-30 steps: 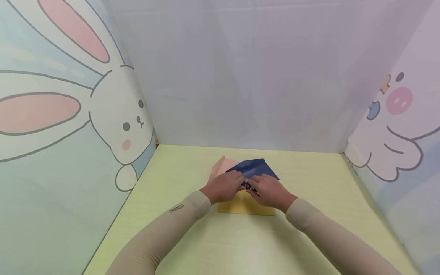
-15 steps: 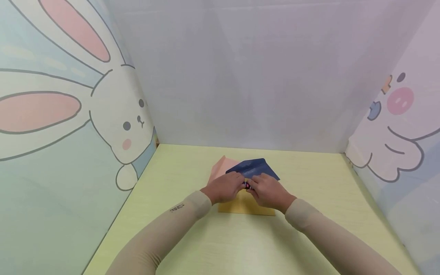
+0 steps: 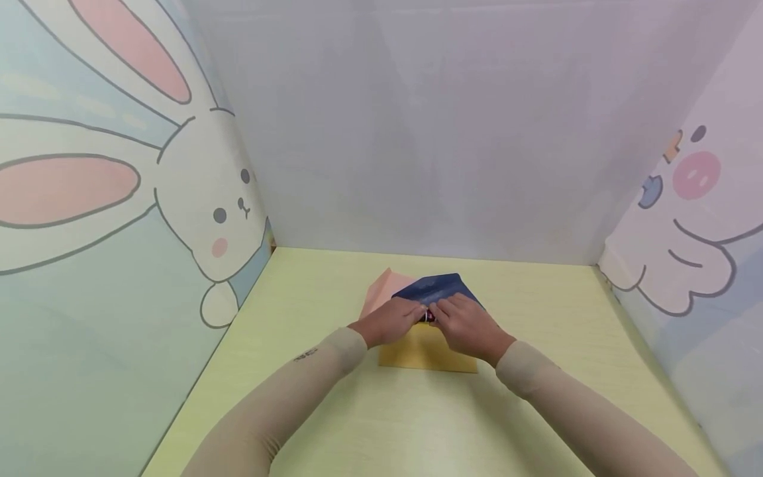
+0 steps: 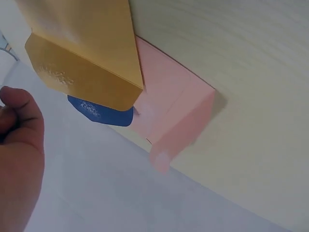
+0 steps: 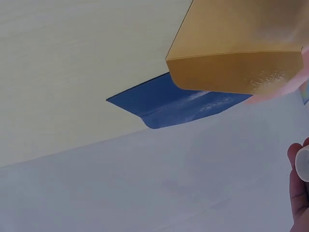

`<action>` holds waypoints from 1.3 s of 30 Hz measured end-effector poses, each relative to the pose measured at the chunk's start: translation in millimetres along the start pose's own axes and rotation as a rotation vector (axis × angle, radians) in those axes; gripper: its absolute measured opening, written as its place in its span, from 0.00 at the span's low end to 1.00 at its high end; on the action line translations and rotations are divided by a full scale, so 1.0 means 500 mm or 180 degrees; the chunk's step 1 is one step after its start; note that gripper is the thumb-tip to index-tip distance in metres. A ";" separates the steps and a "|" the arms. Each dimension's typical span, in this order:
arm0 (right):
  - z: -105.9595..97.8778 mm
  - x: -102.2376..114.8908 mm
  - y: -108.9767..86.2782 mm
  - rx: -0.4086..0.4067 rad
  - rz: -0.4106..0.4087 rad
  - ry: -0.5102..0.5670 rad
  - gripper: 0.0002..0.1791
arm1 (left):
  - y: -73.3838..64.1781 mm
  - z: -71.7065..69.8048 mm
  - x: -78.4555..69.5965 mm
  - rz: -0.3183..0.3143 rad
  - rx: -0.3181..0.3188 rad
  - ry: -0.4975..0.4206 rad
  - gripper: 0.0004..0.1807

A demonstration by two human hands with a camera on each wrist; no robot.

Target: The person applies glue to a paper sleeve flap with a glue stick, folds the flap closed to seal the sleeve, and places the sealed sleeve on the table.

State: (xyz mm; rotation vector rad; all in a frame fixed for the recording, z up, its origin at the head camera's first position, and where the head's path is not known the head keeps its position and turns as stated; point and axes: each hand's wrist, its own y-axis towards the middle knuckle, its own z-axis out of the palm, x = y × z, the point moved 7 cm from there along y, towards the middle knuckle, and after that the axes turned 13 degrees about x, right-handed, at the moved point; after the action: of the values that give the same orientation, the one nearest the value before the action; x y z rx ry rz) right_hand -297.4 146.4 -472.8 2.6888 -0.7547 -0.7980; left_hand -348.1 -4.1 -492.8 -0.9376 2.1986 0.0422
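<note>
Held over the envelopes is a small glue stick (image 3: 426, 317) with a dark, red-marked barrel, mostly covered by fingers. My left hand (image 3: 389, 322) grips one end, and my right hand (image 3: 469, 324) grips the other, the two nearly touching. A white round end (image 5: 302, 164) of the stick shows in the right wrist view. Below lies a yellow envelope (image 3: 426, 349), its flap (image 4: 79, 72) raised and smeared with whitish glue. Under it are a blue envelope (image 5: 164, 102) with a similar smear on its flap and a pink envelope (image 4: 176, 104), flap also up.
The three overlapping envelopes lie on a pale yellow tabletop (image 3: 322, 291). A grey-white wall (image 3: 429, 132) rises behind the table. Side walls carry cartoon prints, a rabbit (image 3: 208, 199) at left and a pink-cheeked animal (image 3: 697, 218) at right.
My hands have drawn closer together, so less of the glue stick's barrel shows between them. The right hand has risen slightly. The envelopes lie as before.
</note>
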 end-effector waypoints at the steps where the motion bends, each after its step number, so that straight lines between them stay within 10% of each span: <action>1: 0.000 -0.002 -0.001 -0.0027 -0.0016 -0.0006 0.24 | 0.000 -0.001 0.002 -0.0012 0.0009 -0.0163 0.33; 14: -0.015 -0.029 -0.013 -0.0338 0.0087 -0.0059 0.16 | 0.006 0.005 0.021 -0.0267 0.0262 -0.2312 0.33; 19: -0.013 -0.049 -0.033 -0.0372 0.0248 0.0061 0.10 | 0.001 -0.029 0.048 -0.0367 0.0022 -0.2164 0.33; 30: 0.004 -0.049 -0.042 -0.0261 0.0375 0.0171 0.23 | -0.066 -0.146 0.180 -0.0852 -0.1178 -0.1515 0.24; 39: 0.006 -0.046 -0.030 -0.0222 0.0688 0.0471 0.21 | -0.098 -0.188 0.318 -0.1347 -0.1469 -0.0868 0.21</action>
State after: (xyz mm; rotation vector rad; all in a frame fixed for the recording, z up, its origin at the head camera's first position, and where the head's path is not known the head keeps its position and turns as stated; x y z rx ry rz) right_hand -309.5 171.2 -470.6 2.5164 -0.9418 -0.5561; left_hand -448.8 -165.2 -514.1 -1.5369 1.7300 0.4642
